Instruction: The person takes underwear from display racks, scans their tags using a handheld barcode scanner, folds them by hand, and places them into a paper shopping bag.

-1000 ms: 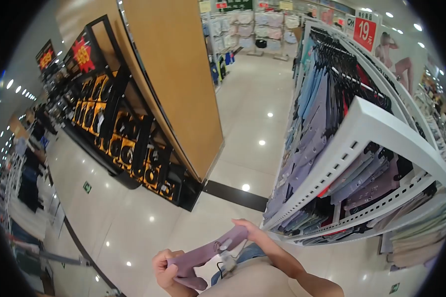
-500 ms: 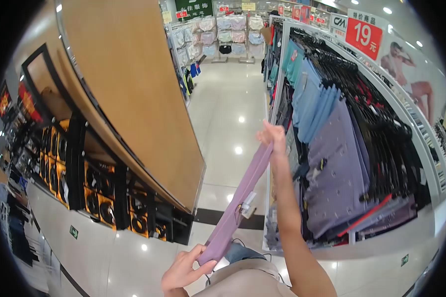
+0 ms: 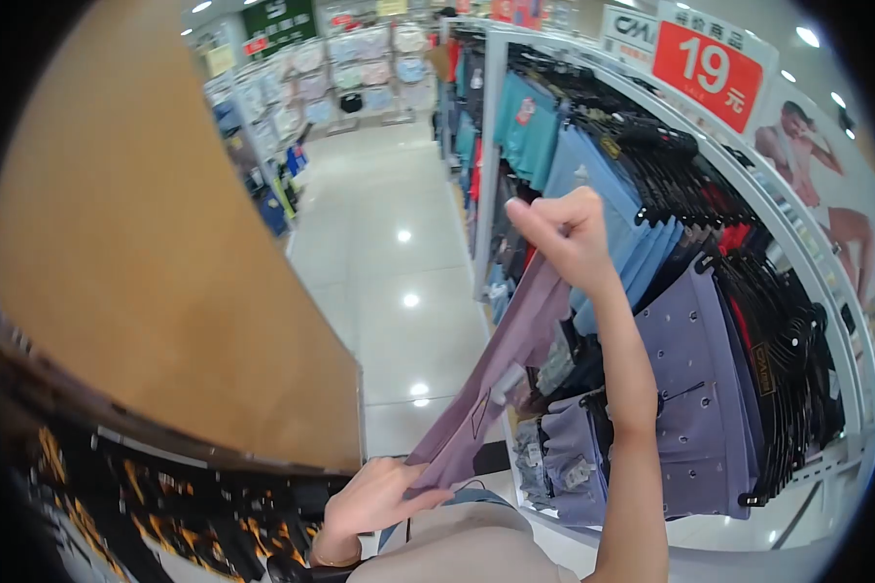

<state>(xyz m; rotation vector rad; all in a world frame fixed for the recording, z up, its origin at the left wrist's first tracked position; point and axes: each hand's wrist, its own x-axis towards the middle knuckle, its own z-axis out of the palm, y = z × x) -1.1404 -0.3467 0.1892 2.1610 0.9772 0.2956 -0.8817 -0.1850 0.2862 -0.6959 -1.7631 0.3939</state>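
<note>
A mauve garment (image 3: 486,389) is stretched slantwise between my two hands, a pale tag (image 3: 507,383) hanging from its middle. My right hand (image 3: 574,243) grips its upper end in a fist, with the thumb out to the left, in front of the clothes rack. At the lower end, close to my body, my left hand (image 3: 384,494) pinches the cloth between thumb and fingers. The garment's exact kind cannot be made out. Just right of my right forearm hang purple patterned garments (image 3: 695,389); light blue garments (image 3: 603,175) hang behind the right hand.
The white-framed rack (image 3: 494,165) fills the right side, with many black hangers and a red price sign (image 3: 702,73) on top. A wooden panel (image 3: 165,233) stands at left. Between them a tiled aisle (image 3: 379,233) leads to a wall of hanging underwear (image 3: 355,73).
The view has turned, so the rack looms closer. My right hand has moved up and right towards the rack, and the garment now looks more spread. Both hands keep hold.
</note>
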